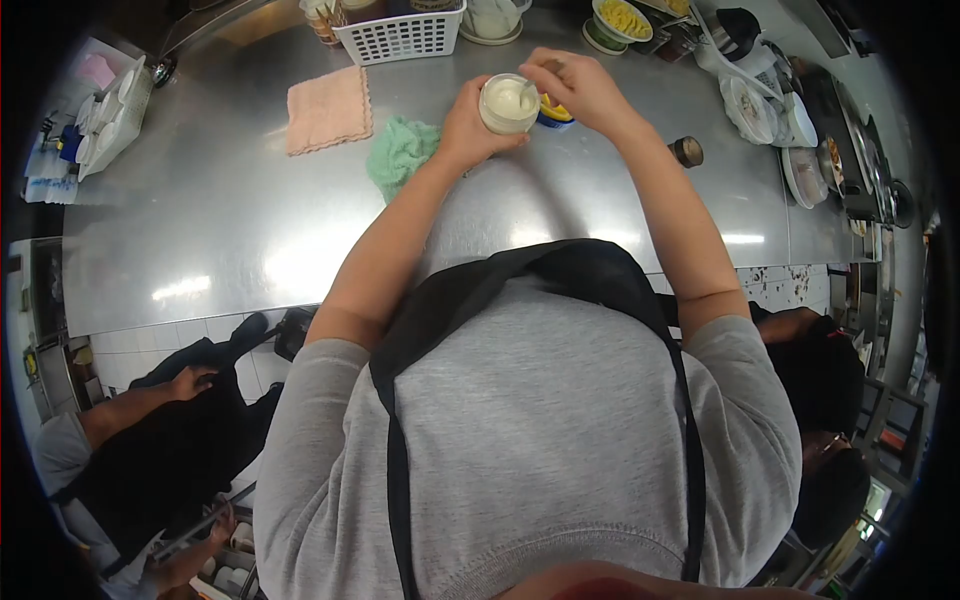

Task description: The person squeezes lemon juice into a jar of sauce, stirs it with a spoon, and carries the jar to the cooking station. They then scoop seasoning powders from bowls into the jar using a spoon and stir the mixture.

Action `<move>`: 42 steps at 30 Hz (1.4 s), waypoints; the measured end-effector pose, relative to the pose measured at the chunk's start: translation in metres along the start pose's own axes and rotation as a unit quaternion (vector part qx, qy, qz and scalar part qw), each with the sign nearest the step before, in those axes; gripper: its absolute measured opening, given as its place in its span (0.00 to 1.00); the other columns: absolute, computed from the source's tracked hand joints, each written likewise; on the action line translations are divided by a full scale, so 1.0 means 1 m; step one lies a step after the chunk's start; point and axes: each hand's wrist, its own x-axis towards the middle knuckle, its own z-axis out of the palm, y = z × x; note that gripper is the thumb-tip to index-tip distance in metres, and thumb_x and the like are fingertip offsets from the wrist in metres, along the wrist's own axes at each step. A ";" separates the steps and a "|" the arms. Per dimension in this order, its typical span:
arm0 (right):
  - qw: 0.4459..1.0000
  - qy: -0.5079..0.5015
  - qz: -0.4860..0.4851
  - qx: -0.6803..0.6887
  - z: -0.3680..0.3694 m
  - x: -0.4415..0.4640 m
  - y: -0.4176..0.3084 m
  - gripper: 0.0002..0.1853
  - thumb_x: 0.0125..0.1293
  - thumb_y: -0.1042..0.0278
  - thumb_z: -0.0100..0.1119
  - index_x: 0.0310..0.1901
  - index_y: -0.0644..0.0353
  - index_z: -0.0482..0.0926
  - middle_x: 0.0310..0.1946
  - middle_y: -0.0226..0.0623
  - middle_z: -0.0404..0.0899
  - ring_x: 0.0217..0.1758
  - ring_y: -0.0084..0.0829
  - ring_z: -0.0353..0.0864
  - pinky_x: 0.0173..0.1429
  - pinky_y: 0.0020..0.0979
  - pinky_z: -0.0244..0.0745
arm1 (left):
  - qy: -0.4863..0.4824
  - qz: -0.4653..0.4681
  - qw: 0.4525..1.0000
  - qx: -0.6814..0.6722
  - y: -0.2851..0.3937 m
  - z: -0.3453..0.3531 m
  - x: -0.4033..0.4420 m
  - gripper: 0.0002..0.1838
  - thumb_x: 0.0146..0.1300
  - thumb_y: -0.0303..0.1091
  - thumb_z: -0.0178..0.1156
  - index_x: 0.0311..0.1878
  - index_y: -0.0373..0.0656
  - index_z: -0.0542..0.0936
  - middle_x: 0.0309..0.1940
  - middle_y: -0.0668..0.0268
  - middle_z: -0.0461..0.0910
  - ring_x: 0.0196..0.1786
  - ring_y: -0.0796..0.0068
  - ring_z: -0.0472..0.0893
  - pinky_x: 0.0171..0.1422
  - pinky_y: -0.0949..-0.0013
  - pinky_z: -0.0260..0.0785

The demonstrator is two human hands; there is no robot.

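Grey shirt and black apron: the wearer's shirt (540, 430) and apron (430, 310) are filling the lower middle, nearest the camera.
Left hand: the left hand (472, 128) is curling around the jar (508, 104), gripping its side.
Right hand: the right hand (580, 90) is pinching a spoon (527, 88), whose lower end is dipping into the jar.
Jar: it is holding a pale, creamy substance and sitting between the hands, above the table (220, 220).
Beside the jar: a blue-and-yellow container (556, 112) is showing, partly hidden.
Cloths: a green cloth (400, 155) is lying crumpled near the left forearm; a pink cloth (328, 110) is lying flat farther left.
Far edge: a white basket (405, 38) and a bowl of yellow food (622, 18) are standing there.
Right side: a small dark-topped container (687, 151) is resting near the right forearm.
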 end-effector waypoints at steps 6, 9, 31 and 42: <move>0.990 -0.085 0.087 -0.067 0.010 0.013 -0.002 0.20 0.69 0.52 0.48 0.29 0.60 0.76 0.16 0.32 0.75 0.18 0.23 0.75 0.25 0.27 0.70 | 0.020 0.039 0.999 0.027 -0.012 0.002 0.000 0.48 0.33 0.40 0.78 0.59 0.37 0.62 0.51 0.56 0.72 0.55 0.62 0.73 0.61 0.62 0.65; 0.984 0.002 0.175 0.025 0.017 0.002 0.014 0.20 0.67 0.50 0.50 0.31 0.59 0.78 0.17 0.32 0.77 0.18 0.22 0.75 0.25 0.27 0.70 | 0.003 0.052 0.998 -0.022 -0.013 0.005 0.004 0.48 0.32 0.42 0.78 0.57 0.37 0.63 0.51 0.55 0.70 0.55 0.60 0.73 0.61 0.62 0.64; 0.968 0.179 0.050 -0.167 0.060 -0.019 -0.014 0.14 0.60 0.53 0.51 0.33 0.50 0.84 0.31 0.39 0.82 0.37 0.44 0.81 0.40 0.46 0.74 | -0.042 0.076 0.996 0.018 -0.012 0.010 -0.001 0.46 0.40 0.29 0.76 0.60 0.37 0.57 0.52 0.55 0.70 0.54 0.65 0.73 0.60 0.63 0.66; 0.982 0.177 0.064 -0.012 0.068 -0.012 0.017 0.17 0.62 0.50 0.50 0.32 0.53 0.82 0.31 0.41 0.82 0.39 0.46 0.80 0.45 0.43 0.74 | -0.010 0.072 0.997 0.017 -0.017 0.010 0.000 0.45 0.40 0.32 0.76 0.59 0.36 0.59 0.54 0.52 0.70 0.54 0.62 0.74 0.60 0.61 0.66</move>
